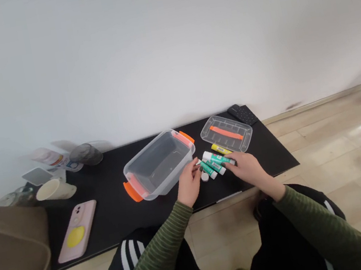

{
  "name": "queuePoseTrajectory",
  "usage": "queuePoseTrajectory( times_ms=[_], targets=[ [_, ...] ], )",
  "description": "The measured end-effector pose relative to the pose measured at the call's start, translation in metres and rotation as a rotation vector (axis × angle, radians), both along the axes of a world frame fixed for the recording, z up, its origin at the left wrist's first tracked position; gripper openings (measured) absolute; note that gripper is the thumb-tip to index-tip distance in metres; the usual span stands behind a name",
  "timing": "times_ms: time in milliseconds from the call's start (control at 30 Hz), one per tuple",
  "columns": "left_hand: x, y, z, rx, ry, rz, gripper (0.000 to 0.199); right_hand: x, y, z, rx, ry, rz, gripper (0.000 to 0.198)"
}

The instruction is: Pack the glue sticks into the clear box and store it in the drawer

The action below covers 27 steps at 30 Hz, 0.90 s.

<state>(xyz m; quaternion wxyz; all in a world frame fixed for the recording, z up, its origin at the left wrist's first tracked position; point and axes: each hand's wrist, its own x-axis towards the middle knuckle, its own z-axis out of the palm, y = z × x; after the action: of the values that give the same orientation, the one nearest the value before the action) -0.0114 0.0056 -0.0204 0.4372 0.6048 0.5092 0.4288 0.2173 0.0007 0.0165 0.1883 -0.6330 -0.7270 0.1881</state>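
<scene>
Green-white tubes [214, 166] near the front edge of the table [118, 216], right hand [246, 167] pinching one, left hand [189, 183] curled, grip unclear; light, low handling should prevent rolling.

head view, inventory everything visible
table: 1, black, centre
wall: 1, white, behind
floor: 1, beige, below
box: 1, clear and orange, centre
lid: 1, clear and orange, right
tubes: at least 3, green-white, near lid
stick: 1, yellow, by lid
cap: 1, white, by tubes
phone: 1, pink, left
paper cup: 1, white, left
dark cup: 1, grey, left
bottle: 1, white, left
glassware: count unclear, clear, left
panel: 1, pale, left
dotted item: 1, black, right
fabric: 1, brown, left
left hand: 1, bare, at tubes
right hand: 1, bare, holding tube
sleeves: 2, green, foreground
trousers: 1, black, foreground
</scene>
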Motion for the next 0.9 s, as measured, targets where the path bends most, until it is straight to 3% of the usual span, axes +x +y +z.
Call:
queuePoseTrajectory(
  times_ms=[133,233,500,733,900],
  targets=[
    [-0.005,0.002,-0.017,0.181,0.426,-0.032,0.044,-0.005,0.013,-0.011,-0.017,-0.295,-0.130,0.028],
    [-0.006,0.002,-0.024,0.219,0.568,-0.069,0.046,-0.012,0.022,-0.018,-0.024,-0.384,-0.145,0.027],
    [-0.005,-0.002,-0.017,0.153,0.692,-0.087,0.028,-0.021,0.027,-0.029,0.004,-0.447,-0.089,0.026],
    [-0.003,-0.002,-0.019,0.085,0.748,-0.106,0.026,-0.022,0.028,-0.030,0.017,-0.430,-0.091,0.026],
    [-0.002,-0.002,-0.020,0.082,0.792,-0.102,0.025,-0.031,0.020,-0.030,0.073,-0.352,0.071,0.024]
  ],
)
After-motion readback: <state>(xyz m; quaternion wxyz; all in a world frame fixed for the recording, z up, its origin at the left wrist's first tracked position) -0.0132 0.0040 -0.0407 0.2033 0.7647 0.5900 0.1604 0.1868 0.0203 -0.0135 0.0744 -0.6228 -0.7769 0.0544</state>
